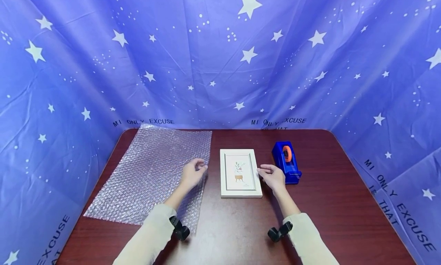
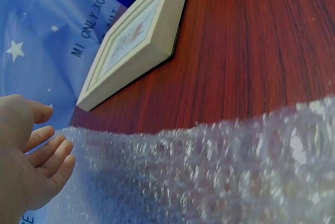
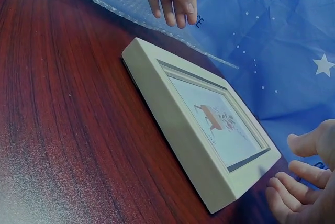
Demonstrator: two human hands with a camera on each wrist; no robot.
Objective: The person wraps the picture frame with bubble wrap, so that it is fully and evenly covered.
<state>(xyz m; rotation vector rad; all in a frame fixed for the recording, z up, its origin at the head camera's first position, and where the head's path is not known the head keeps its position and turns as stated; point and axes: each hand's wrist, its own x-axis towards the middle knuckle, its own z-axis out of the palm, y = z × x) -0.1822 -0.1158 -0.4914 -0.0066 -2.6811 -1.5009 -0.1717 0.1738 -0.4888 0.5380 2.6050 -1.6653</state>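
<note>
A white picture frame [image 1: 223, 173] with a potted-plant print lies face up on the table. Left of it spreads a sheet of bubble wrap [image 1: 148, 169]. My left hand [image 1: 193, 174] hovers over the wrap's right edge, fingers relaxed and holding nothing, as the left wrist view also shows. At the frame's right side is my right hand [image 1: 272, 177], its fingertips close by the edge; in the right wrist view its fingers [image 3: 293, 190] are loosely bent with nothing between them. Just beyond that hand stands a blue tape dispenser [image 1: 288, 167] with an orange roll.
The dark red wooden table [image 1: 337, 204] has rounded far corners. A blue curtain [image 1: 206, 66] with white stars hangs behind it and on both sides. The bubble wrap's far edge reaches the back edge of the table.
</note>
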